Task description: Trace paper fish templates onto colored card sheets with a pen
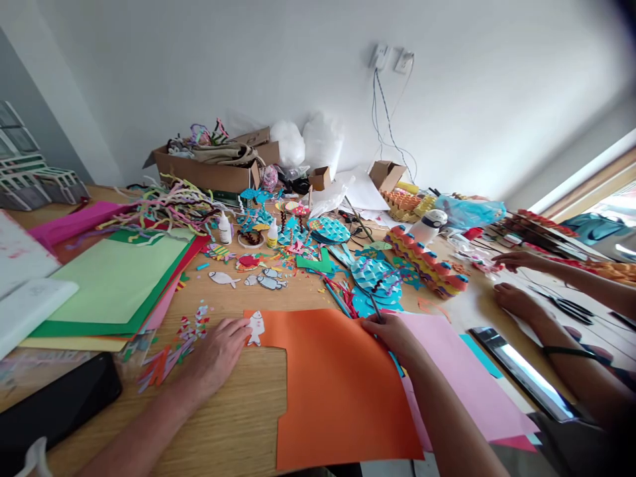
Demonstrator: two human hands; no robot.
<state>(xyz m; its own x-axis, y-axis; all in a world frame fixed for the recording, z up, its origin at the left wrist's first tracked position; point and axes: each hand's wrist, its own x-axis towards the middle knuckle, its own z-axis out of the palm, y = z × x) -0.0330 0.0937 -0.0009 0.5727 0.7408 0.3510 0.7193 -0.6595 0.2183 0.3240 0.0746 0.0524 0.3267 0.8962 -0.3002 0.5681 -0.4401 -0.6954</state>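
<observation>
Left hand (pixel 221 351) low over the surface (pixel 238 424), fingers close together, tips at the left edge of a small white paper fish (pixel 256 328). Thumb mostly hidden; cannot tell whether it pinches the paper or the fingers only press down. Fish lies on the top left corner of a large orange sheet (pixel 342 391), tail toward the person.

Right hand (pixel 395 338) rests at the sheet's upper right edge, fingers curled and pinching a slim dark pen-like tool (pixel 376 308). Its tip stands well apart from the fish.

Progress, as judged: early on this corner. No drawn outline visible around the fish, though a faint one would not show at this size. A piece is missing from the sheet's left side, below the fish, so some cutting looks done; most of the orange is uncut. The corner under the fish is attached to the rest. Tracing and cutting there look left to do.

Nearby: a grey fish (pixel 223 279) and a red fish (pixel 250 262) lie loose beyond the sheet, both apparently finished shapes. Coloured scraps (pixel 171 351) left of the left hand. Pink sheet (pixel 452 371) to the right, partly under the orange.
</observation>
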